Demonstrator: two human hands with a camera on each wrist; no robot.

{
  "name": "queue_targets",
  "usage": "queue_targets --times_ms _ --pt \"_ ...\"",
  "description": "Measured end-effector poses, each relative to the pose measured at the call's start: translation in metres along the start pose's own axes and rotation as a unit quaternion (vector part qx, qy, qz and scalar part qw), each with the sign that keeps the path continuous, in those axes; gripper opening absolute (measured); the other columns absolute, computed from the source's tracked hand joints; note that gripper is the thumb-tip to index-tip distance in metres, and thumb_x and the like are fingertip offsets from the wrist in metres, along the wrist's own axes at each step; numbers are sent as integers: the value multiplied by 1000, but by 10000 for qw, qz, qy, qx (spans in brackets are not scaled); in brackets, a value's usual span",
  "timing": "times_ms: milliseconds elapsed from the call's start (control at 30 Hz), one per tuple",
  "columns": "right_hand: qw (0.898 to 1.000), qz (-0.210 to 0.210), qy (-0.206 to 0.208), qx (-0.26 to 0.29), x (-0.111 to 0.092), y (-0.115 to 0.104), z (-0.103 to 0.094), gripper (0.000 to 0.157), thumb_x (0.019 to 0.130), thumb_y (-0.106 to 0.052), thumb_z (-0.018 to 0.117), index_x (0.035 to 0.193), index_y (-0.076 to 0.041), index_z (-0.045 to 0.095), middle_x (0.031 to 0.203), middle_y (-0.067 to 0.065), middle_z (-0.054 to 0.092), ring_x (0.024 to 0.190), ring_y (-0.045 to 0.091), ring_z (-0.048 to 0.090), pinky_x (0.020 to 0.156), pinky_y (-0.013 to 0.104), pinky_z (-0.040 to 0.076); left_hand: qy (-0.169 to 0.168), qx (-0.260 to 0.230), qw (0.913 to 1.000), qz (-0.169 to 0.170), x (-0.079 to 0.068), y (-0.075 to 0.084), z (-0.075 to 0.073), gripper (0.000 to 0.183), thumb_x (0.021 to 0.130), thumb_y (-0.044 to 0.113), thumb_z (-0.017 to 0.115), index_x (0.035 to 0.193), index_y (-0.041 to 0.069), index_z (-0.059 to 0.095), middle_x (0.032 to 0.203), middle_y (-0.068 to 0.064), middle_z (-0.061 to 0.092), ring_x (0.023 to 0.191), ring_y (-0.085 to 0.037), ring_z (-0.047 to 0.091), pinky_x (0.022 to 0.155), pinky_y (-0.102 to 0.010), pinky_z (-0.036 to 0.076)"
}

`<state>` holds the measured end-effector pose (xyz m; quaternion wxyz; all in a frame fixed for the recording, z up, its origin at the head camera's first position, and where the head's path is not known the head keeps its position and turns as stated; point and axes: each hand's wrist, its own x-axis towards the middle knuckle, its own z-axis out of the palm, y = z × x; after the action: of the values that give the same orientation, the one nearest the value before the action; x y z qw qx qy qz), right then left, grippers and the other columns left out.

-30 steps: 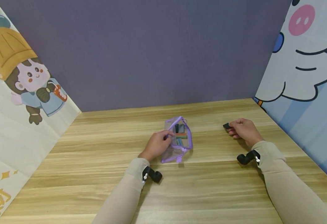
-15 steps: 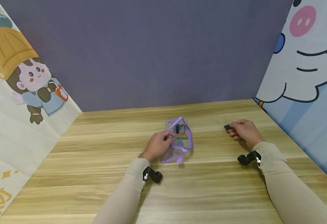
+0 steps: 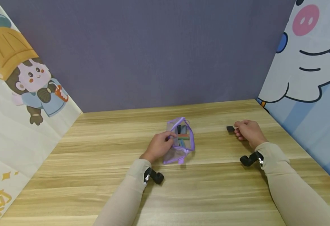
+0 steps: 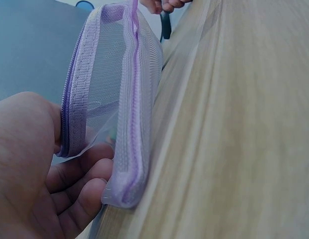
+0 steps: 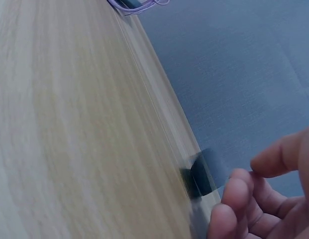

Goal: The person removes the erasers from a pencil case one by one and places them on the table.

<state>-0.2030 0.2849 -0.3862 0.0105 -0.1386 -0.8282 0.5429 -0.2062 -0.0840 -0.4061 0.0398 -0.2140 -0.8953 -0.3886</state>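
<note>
My left hand [image 3: 158, 146] pinches the near-left zip edge of a purple mesh pencil case [image 3: 192, 141], whose mouth gapes to the right. Inside lie several small items: a black piece [image 3: 179, 129], a grey piece [image 3: 183, 129], an orange-and-green stick [image 3: 183, 137] and a blue piece [image 3: 181, 143]. In the left wrist view the thumb is behind the zip band [image 4: 74, 99]. A small flat black piece [image 3: 230, 129] is just left of my right hand [image 3: 249, 133]; in the right wrist view this black piece [image 5: 201, 174] is blurred, apart from the loosely curled fingertips. Its kind is unclear.
The wood-grain table [image 3: 111, 175] meets a dark grey-blue panel [image 3: 153, 56] at the back. Printed cartoon sheets stand on the left [image 3: 15, 125] and right [image 3: 309, 78]. A black camera mount is strapped to each wrist.
My right hand has shifted slightly right and its fingertips have come away from the black piece, which has turned a little. My left hand and the pencil case have stayed put.
</note>
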Motion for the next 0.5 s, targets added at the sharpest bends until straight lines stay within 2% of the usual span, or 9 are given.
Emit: queue_targets --times_ms 200,500 --pt "9999 -91 49 43 0 1 0 34 99 -25 49 113 5 53 77 1 62 62 6 57 56 25 53 -10 24 10000 16 0 0 0 27 91 11 59 113 16 74 70 3 57 59 -11 50 55 -30 45" --pt "9992 -294 166 -230 -4 -2 5 35 99 -27 48 113 4 57 80 2 64 63 8 57 55 26 51 44 64 9999 92 1 -2 1 26 92 11 59 113 15 74 70 5 56 60 -11 50 56 -29 44"
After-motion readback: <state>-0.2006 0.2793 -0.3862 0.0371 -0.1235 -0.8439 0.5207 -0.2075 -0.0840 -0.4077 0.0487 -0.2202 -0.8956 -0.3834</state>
